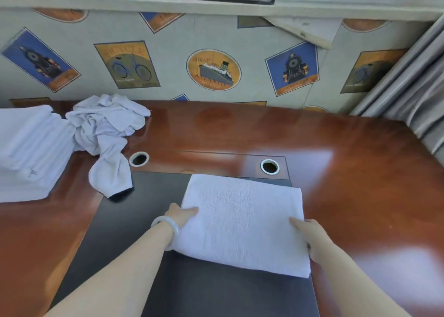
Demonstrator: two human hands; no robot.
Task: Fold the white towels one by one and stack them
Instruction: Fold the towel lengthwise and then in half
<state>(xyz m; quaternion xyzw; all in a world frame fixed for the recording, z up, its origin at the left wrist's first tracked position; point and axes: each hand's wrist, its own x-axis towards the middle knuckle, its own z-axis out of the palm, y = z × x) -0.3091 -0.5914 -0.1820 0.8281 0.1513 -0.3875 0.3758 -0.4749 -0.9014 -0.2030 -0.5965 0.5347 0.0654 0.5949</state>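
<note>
Far to the left of the folded towel, at the edge of the brown counter, sits a stack of folded towels. Just right of that stack, and still up and left of the folded towel, a heap of unfolded towels lies crumpled, with one end trailing down onto the dark panel set into the counter. A round cable hole shows between the heap and the folded towel's far left corner. The left hand, with a pale bracelet on its wrist, grips the folded towel's left edge: the thumb lies on top and the fingers are tucked underneath, out of sight. The folded towel itself lies flat on the dark panel, its far edge near a second cable hole. The right hand holds the towel's right edge, one digit pressed on top and the other fingers hidden below the cloth. Far to the right of the folded towel, a grey curtain hangs beside the counter.
</note>
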